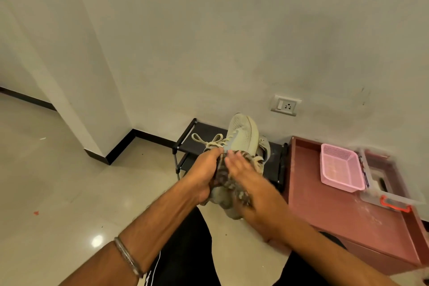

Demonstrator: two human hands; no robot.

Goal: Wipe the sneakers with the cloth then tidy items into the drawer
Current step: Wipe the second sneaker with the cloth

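the left hand (204, 169) grips a pale sneaker (241, 137) near its laces (209, 141), fingers curled round the upper, holding it up with the toe pointing away toward the wall (232, 42). the right hand (241, 169) lies against the near side of the sneaker with its fingers fairly straight, pressing a mottled brown cloth (229, 183) onto the shoe; the cloth is bunched between the two hands and hangs down below them. the right hand is blurred, so how its thumb lies cannot be told. a metal bangle (128, 258) sits on the left forearm.

behind the sneaker stands a low black rack (199, 132) against the wall, and a second pale sneaker (264, 146) shows partly on it, just right of the held one. right of the sneaker is a reddish worktop (325, 211) with a raised rim. on it sits a pink basket (339, 169), and beyond the basket, touching or nearly touching it, a clear box (383, 183) with an orange latch (394, 206). what the box holds is unclear. on the wall above and right of the sneaker is a white socket (286, 105). below and left of the sneaker spreads a glossy tiled floor (69, 181), and dark trousers (185, 251) show under the forearms.
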